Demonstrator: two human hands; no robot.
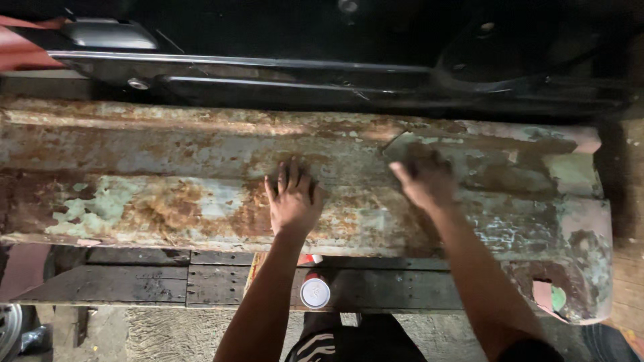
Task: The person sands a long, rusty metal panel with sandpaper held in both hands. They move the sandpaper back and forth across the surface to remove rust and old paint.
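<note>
Rust covers most of a long sheet-metal panel [168,181] that lies across the head view from left to right, its pale green-blue paint flaking off in patches and leaving brown, pitted steel between them. Shallow lengthwise ridges run along the panel, and its right end curves down into a rounded corner with a ragged hole near the lower edge.

The left hand [293,200] rests palm-down on the middle of the panel, fingers spread open and flat against the rough metal, gripping nothing. The right hand [424,179] is just to its right, also on the panel, and looks motion-blurred; its fingers curl over a dark, flat piece that may be a sanding sheet [408,149], pressed against a greyer, scuffed patch of the surface. How tightly the fingers close on it cannot be told through the blur.

Beneath the panel's near edge sits a dark, worn wooden plank bench [154,281] with visible board seams. A white round cap of a can [314,293] stands upright below the left forearm, with a bit of red showing above it. Beyond the panel's far edge lies a glossy black car body part [282,74] with a long chrome-like trim strip.
</note>
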